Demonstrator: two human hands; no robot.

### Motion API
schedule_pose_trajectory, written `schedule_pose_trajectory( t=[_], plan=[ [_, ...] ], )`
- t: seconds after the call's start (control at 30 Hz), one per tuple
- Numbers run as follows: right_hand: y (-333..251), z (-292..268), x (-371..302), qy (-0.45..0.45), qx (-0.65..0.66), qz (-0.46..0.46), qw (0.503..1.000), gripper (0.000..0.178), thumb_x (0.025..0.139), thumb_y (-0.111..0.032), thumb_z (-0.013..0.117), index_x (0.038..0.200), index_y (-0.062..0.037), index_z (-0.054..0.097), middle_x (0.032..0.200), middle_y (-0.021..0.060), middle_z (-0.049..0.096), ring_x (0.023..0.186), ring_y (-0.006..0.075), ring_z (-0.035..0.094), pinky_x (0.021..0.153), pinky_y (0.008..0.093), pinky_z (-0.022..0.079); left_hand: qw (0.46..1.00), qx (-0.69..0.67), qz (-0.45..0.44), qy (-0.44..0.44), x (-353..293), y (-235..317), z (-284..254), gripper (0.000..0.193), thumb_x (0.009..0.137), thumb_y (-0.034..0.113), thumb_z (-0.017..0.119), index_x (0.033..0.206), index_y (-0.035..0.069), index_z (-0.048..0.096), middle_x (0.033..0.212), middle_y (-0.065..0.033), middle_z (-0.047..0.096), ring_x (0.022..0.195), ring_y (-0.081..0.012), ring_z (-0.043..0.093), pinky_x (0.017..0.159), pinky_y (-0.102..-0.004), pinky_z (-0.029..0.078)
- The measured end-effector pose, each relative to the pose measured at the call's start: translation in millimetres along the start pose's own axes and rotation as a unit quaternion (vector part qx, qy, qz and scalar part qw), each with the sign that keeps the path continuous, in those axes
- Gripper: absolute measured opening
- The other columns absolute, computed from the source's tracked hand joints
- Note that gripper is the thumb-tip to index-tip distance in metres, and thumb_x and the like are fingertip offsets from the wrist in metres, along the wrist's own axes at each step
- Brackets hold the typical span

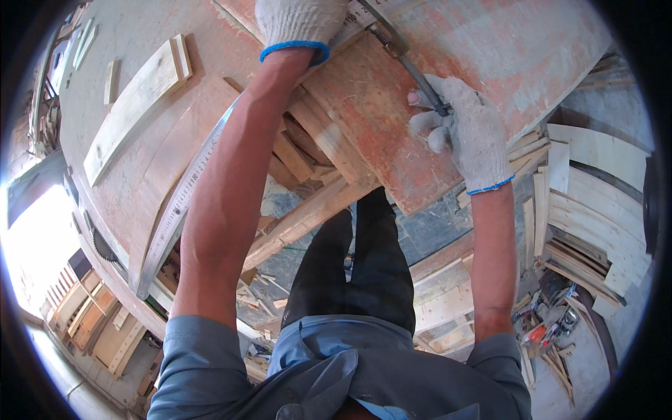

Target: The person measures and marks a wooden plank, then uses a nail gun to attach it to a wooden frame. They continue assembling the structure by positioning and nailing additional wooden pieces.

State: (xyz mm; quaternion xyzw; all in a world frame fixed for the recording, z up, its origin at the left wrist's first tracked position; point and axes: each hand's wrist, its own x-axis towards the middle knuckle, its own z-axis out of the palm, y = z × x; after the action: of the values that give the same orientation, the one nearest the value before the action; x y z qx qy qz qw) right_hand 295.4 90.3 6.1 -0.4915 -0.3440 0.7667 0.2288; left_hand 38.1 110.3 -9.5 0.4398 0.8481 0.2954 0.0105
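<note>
My right hand point(472, 133), in a white knit glove with a blue cuff edge, is closed around the lower end of a clamp's threaded screw point(420, 80). The clamp's metal jaw point(395, 45) sits at the edge of a worn, reddish-stained board point(392, 140). My left hand point(297, 21), gloved the same way, reaches to the top edge of the picture beside the clamp. Its fingers are out of sight, so its grip does not show. A long metal straightedge with printed markings point(178, 210) slants beneath my left forearm.
Curved pale wood pieces point(140, 101) lie on the tabletop at left. Below the board, a wooden frame beam point(308, 220) crosses before my legs. Stacked planks point(588, 203) stand at right, with scraps and tools point(560, 325) on the floor. A toothed blade point(101, 245) shows at far left.
</note>
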Motion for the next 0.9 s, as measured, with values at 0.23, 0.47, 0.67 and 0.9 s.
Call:
schedule_pose_trajectory(
  t=[0.23, 0.47, 0.67, 0.9],
  plan=[
    [2.0, -3.9, -5.2, 0.044, -0.148, -0.068, 0.986, 0.044, 0.103, -0.039, 0.061, 0.116, 0.0028, 0.071, 0.093, 0.0110, 0.074, 0.066, 0.0131, 0.069, 0.047, 0.0224, 0.050, 1.000, -0.004, -0.020, -0.008, -3.4, 5.6, -2.3, 0.031, 0.095, 0.034, 0.065, 0.100, 0.004, 0.068, 0.094, -0.0249, 0.072, 0.094, -0.0436, 0.069, 0.082, -0.0523, 0.053],
    [-2.4, -8.0, -8.8, 0.038, -0.208, -0.081, 0.974, 0.048, 0.103, -0.042, 0.059, 0.113, 0.0039, 0.071, 0.090, 0.0102, 0.073, 0.065, 0.0111, 0.066, 0.047, 0.0222, 0.045, 0.998, -0.039, 0.012, 0.053, -4.7, 2.1, 3.4, 0.020, 0.092, 0.025, 0.069, 0.102, 0.008, 0.066, 0.093, -0.0226, 0.072, 0.094, -0.0419, 0.070, 0.082, -0.0498, 0.053],
    [-8.6, -3.0, -4.4, 0.036, -0.129, 0.033, 0.990, 0.042, 0.098, -0.036, 0.059, 0.105, 0.0045, 0.068, 0.087, 0.0101, 0.070, 0.060, 0.0108, 0.060, 0.045, 0.0218, 0.041, 0.999, -0.027, 0.026, 0.040, -0.6, -0.6, 0.9, 0.021, 0.090, 0.023, 0.071, 0.101, 0.006, 0.065, 0.091, -0.0224, 0.072, 0.091, -0.0416, 0.070, 0.080, -0.0490, 0.054],
    [-10.3, -15.3, 6.0, -0.004, -0.078, 0.083, 0.994, 0.053, 0.102, -0.042, 0.056, 0.112, 0.0091, 0.065, 0.089, 0.0138, 0.072, 0.058, 0.0134, 0.066, 0.045, 0.0245, 0.051, 0.999, -0.040, 0.003, 0.011, -3.1, 2.2, -2.1, 0.021, 0.090, 0.023, 0.071, 0.099, 0.006, 0.064, 0.088, -0.0223, 0.072, 0.089, -0.0419, 0.070, 0.079, -0.0497, 0.053]
  ],
)
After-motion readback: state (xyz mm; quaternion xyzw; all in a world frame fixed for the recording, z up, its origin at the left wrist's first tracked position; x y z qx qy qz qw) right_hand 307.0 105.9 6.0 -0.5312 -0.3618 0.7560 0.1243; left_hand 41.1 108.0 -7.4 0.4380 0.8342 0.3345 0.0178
